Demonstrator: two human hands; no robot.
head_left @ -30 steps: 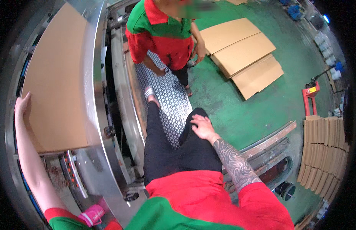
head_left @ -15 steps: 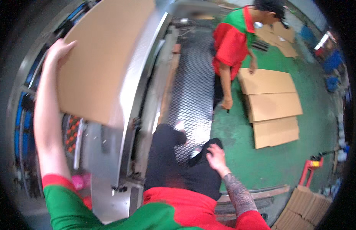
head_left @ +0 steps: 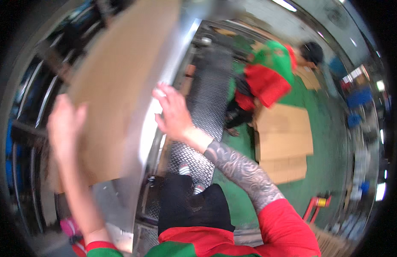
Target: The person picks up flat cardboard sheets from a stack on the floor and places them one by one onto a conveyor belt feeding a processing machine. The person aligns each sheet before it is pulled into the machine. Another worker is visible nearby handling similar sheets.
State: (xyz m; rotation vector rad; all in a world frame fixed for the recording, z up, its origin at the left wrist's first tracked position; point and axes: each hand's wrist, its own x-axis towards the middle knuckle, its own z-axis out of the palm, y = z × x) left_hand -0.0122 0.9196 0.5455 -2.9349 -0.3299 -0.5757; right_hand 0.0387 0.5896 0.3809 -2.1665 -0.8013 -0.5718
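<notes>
A large brown cardboard sheet (head_left: pixel 117 85) lies on the shiny metal bed of a machine at my left, its outline smeared by motion. My left hand (head_left: pixel 65 128) is at the sheet's left edge, thumb apart from the other fingers. Blur hides whether those fingers grip the edge. Over the bed's bright metal rim (head_left: pixel 151 124), close to the sheet's right side, my right hand (head_left: pixel 172 112) reaches out with fingers apart and nothing in them.
A patterned metal walkway (head_left: pixel 202 94) runs beside the machine under my feet. To the right a co-worker (head_left: pixel 271 77) bends over stacked flat cardboard (head_left: pixel 284 132) on the green floor (head_left: pixel 327 150). A red pallet-jack handle (head_left: pixel 312 207) stands near more cardboard at lower right.
My right hand has risen from my thigh to the metal rim. My left hand has come nearer along the sheet's left edge. The co-worker has bent down toward the stack.
</notes>
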